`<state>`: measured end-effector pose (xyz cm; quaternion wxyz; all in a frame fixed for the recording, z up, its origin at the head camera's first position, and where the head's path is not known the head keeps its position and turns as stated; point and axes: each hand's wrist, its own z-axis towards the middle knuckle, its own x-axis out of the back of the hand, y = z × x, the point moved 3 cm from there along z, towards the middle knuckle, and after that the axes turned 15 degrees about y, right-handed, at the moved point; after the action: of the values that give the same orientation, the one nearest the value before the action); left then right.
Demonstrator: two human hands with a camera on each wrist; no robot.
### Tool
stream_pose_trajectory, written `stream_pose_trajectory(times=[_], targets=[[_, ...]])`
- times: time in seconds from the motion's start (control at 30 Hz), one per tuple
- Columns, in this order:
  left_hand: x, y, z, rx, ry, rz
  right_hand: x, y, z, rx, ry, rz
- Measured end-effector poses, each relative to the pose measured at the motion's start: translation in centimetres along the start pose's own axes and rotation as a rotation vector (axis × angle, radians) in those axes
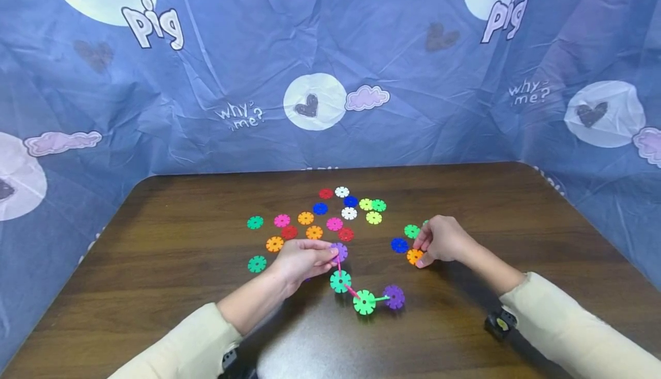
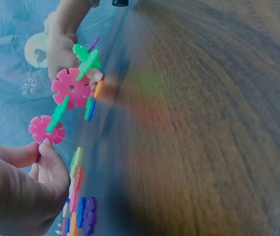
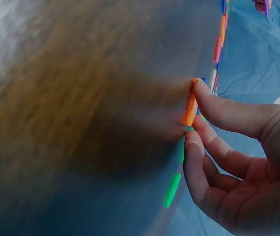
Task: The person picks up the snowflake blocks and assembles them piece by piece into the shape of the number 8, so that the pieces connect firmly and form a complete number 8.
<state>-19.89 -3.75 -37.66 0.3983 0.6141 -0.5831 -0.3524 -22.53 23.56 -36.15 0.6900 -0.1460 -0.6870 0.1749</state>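
Note:
My left hand (image 1: 302, 263) pinches a purple interlocking disc (image 1: 341, 250) between thumb and fingers. From it hangs a zigzag chain of notched plastic discs slotted together. Two pink ones show edge-on in the head view, between the purple disc, a teal disc (image 1: 340, 281) and a green disc (image 1: 364, 303); another purple disc (image 1: 395, 297) ends the chain. In the left wrist view a pink disc (image 2: 61, 93) faces the camera. My right hand (image 1: 445, 240) has thumb and fingers on opposite edges of an orange disc (image 3: 191, 110), low over the tabletop.
Beside the right hand lie a blue disc (image 1: 399, 245) and a green disc (image 1: 411, 231). Many loose discs in several colours spread over the middle of the brown table (image 1: 170, 241), past the left hand. A blue printed cloth (image 1: 232, 69) hangs behind the table.

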Motion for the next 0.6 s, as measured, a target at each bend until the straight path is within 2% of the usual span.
stream_pose_trajectory(times=[0.13, 0.3, 0.43, 0.6], targets=[[0.0, -0.2, 0.1, 0.01, 0.002, -0.006, 0.0, -0.1, 0.1, -0.021, -0.01, 0.035], [0.1, -0.2, 0.1, 0.016, 0.018, 0.014, -0.1, -0.6, 0.3, -0.058, -0.052, 0.211], [0.0, -0.2, 0.1, 0.009, 0.017, 0.017, -0.5, -1.5, 0.6, -0.015, -0.063, 0.314], [-0.1, -0.1, 0.2, 0.001, 0.002, 0.023, -1.2, -3.2, 1.0, 0.081, -0.061, 0.4]])
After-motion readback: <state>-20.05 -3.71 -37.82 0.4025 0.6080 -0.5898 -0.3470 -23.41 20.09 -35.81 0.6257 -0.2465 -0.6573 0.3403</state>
